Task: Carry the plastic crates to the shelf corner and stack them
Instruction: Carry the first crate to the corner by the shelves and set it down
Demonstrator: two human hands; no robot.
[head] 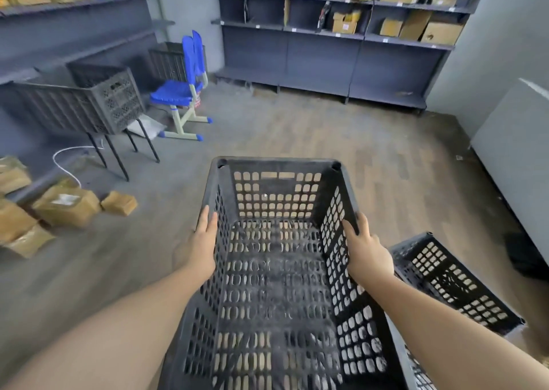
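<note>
I hold an empty black perforated plastic crate (276, 199) in front of me, above the floor. My left hand (203, 241) grips its left rim and my right hand (364, 247) grips its right rim. A second black crate (451, 279) lies on the floor at my lower right. More dark crates (116, 101) sit on thin black legs at the left, and another crate (166, 60) stands in the far corner behind a chair, where two shelf units meet.
A blue chair (184, 89) stands near the corner. Dark shelving (326, 54) with cardboard boxes lines the back wall. Brown parcels (68, 205) lie on the floor at left, beside a white cable (64, 164). A white panel (517, 152) leans at right.
</note>
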